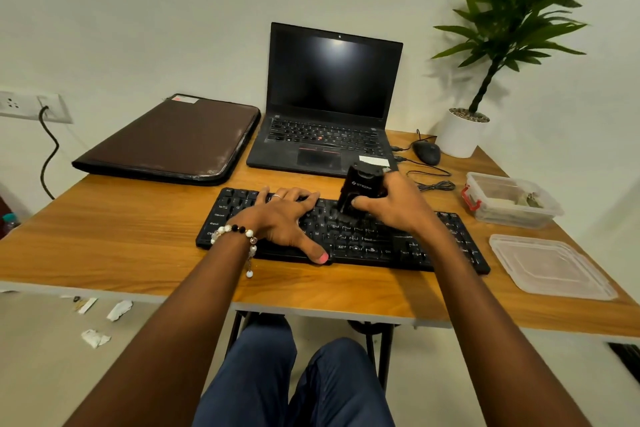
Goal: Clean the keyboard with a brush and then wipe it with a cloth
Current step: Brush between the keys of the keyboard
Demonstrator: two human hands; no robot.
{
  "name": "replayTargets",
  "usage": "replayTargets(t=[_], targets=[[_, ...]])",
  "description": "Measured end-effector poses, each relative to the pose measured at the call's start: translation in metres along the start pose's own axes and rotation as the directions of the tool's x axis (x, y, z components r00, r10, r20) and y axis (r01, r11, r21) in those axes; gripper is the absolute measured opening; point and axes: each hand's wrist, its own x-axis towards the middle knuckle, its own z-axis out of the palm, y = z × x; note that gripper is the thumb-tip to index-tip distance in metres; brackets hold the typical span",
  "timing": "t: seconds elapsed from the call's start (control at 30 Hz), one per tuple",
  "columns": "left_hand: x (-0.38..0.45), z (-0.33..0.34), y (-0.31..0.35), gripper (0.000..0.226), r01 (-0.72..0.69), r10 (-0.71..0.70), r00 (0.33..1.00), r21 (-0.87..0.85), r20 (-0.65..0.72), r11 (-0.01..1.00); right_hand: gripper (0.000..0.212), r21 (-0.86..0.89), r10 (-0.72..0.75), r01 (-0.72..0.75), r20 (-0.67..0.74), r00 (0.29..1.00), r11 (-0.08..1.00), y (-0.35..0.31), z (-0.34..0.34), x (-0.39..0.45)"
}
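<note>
Nearest me are my knees in blue trousers (294, 388), below the desk (138, 243) edge. My left hand (284, 218) lies flat with fingers spread across the left half of the black keyboard (408, 246), its thumb hooked over the near edge, pressing down rather than gripping; a bead bracelet (239, 236) circles that wrist. My right hand (394, 204) is curled round a black brush (360, 189), the thumb pressed on its near face. The brush stands upright with its lower end down on the keys near the keyboard's upper middle. The keyboard lies across the desk's near centre, slightly skewed.

At 12 o'clock from it stands an open laptop (329, 107) with a dark screen. At 10 o'clock lies a brown laptop sleeve (173, 142). At 2 o'clock sit a wired black mouse (426, 152) and a white potted plant (462, 135). At 3 o'clock stands a clear plastic box (509, 199) with red clips, and its lid (550, 267) lies flat, nearer me. Paper scraps (119, 310) litter the floor at 8 o'clock.
</note>
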Motion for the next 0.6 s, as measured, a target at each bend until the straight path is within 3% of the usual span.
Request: replayTargets(t=[0.13, 0.17, 0.3, 0.4, 0.6], targets=[[0.000, 0.000, 0.000, 0.126, 0.003, -0.003, 1.000, -0.002, 0.003, 1.000, 0.041, -0.431, -0.017, -0.039, -0.124, 0.992, 0.901, 0.009, -0.012, 0.005], [0.000, 0.000, 0.000, 0.126, 0.001, -0.001, 1.000, -0.001, 0.004, 1.000, 0.040, -0.461, -0.027, -0.050, -0.159, 0.987, 0.886, 0.009, -0.015, 0.006], [0.001, 0.000, -0.001, 0.126, -0.003, 0.003, 1.000, 0.004, -0.002, 1.000, 0.036, -0.170, 0.026, -0.068, -0.241, 0.970, 0.983, 0.005, -0.012, 0.009], [0.001, 0.000, -0.001, 0.127, 0.001, -0.001, 1.000, 0.002, -0.001, 1.000, 0.033, 0.000, 0.095, -0.100, -0.306, 0.947, 0.995, 0.003, 0.004, 0.014], [0.002, 0.001, -0.002, 0.127, 0.007, -0.007, 1.000, 0.010, -0.007, 1.000, 0.037, -0.147, 0.059, -0.110, -0.315, 0.947, 0.983, 0.002, 0.024, 0.004]])
